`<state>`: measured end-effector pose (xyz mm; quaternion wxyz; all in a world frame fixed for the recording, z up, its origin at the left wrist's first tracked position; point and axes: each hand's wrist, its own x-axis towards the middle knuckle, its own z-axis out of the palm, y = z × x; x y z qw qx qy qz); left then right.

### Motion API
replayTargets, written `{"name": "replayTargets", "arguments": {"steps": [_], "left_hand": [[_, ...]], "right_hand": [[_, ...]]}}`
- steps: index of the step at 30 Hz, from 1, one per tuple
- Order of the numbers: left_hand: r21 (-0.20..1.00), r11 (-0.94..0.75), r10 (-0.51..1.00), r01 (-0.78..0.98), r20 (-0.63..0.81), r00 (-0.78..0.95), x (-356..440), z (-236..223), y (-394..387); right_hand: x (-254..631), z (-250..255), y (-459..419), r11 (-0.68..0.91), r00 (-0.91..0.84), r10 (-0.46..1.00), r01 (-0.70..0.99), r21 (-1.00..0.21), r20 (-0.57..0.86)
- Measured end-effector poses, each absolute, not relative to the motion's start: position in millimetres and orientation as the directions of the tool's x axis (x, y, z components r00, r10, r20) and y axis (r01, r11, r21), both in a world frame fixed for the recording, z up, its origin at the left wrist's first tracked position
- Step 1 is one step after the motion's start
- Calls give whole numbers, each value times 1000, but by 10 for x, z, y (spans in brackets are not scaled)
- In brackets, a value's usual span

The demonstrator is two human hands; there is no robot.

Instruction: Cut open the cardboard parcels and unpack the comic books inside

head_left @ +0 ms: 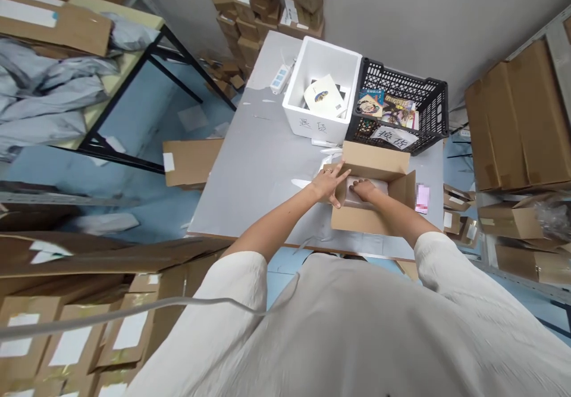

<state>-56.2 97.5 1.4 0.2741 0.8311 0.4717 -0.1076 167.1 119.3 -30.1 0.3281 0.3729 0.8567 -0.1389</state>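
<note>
An open cardboard box (377,160) stands near the front edge of the grey table, its flaps folded outward. Inside lies a pale, flat-topped package (380,186), partly covered by my right hand and forearm. My right hand (363,189) reaches into the box with its fingers curled against the package's left part. At the box's left side, my left hand (330,184) touches the flap, fingers and thumb spread apart. A ring shows on one of its fingers.
Behind the box stand a white foam bin (297,111) and a black plastic crate (430,114) holding books. A phone (422,198) lies right of the box, a power strip (281,79) at the back left. Stacked cartons (513,117) line the right; a cable (200,302) crosses my left side.
</note>
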Motion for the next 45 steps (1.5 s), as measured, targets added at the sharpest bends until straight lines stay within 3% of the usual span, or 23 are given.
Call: {"name": "replayTargets", "arguments": {"steps": [17,28,45], "left_hand": [[293,-449,692,844,-483,536,-672,35,871],[278,-455,695,846,-483,533,-696,9,857],[227,-450,696,864,-516,498,-636,104,918]], "right_hand": [[1708,-797,1207,832,-735,402,542,-117,-545],[1577,-947,1263,881,-756,375,471,-47,-537],[1852,-500,1063,850,-744,460,528,-3,-485]]}}
